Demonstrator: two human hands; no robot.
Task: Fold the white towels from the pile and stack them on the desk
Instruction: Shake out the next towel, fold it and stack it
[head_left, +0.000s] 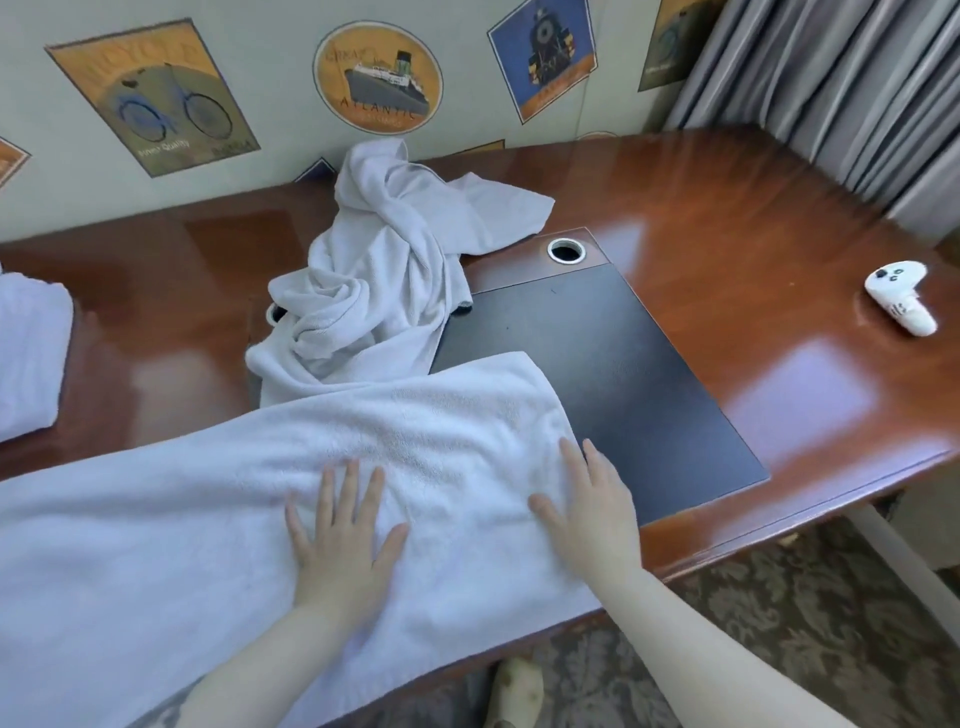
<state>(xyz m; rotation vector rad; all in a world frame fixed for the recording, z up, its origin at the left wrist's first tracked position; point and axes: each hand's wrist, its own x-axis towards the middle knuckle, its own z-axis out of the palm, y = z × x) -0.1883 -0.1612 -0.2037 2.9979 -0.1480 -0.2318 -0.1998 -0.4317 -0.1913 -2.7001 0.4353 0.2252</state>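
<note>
Nearest in, both hands are flat on the towel spread across the near edge of the desk. The left hand presses palm-down with its fingers straight and fanned wide, gripping nothing. The right hand lies flat too, fingers straight and close together, at the towel's right-hand end, fingertips reaching toward twelve o'clock and just about at the cloth's edge where the dark desk mat begins.

This looks like the smoothing step of a fold: the towel lies as a long band running from nine o'clock out to three, and the hands are pressing it flat. The cloth sits entirely under both palms, nothing pinched or lifted.

The next move, by my reading, calls for curling the fingers round one end, most likely the right end under the right hand, and carrying it across toward nine o'clock to halve the length, keeping the edges lined up.

Further out, at twelve o'clock from the hands, the pile of crumpled white towels waits, touching the far edge of the flat one. Off at nine o'clock, at the frame's edge, sits a folded towel, likely the stack. At two o'clock, well apart, lies a white controller.
</note>
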